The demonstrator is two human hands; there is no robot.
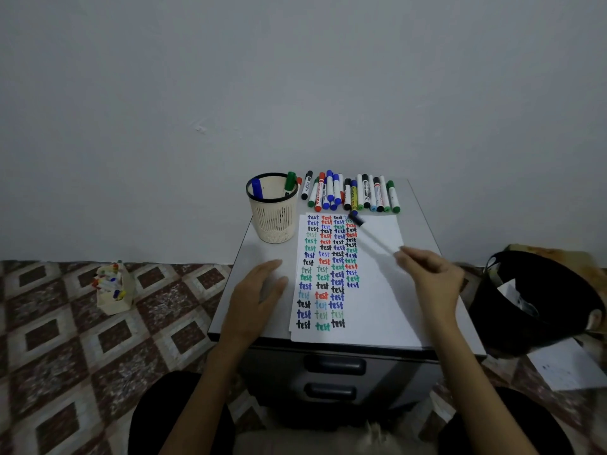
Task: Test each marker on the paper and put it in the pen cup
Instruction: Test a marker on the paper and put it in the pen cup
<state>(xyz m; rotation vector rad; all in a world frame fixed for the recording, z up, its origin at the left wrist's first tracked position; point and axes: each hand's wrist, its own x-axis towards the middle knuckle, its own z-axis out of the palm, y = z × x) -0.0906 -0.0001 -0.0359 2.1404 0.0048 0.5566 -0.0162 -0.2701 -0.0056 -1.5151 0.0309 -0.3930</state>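
While the left hand (259, 290) is lying flat on the surface (249, 249), its grip loose, the pen cup (273, 218) behind it is holding 2 markers (257, 188). Beside them, the paper (377, 307) is showing rows of "test". More markers (351, 193) are lying behind it. The right hand (427, 274) is pinching a blurry marker (374, 237) over the paper.

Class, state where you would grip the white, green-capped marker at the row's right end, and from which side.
Pinch the white, green-capped marker mid-barrel from the right: it lies flat, that flank is free, the left abuts a neighbouring marker.
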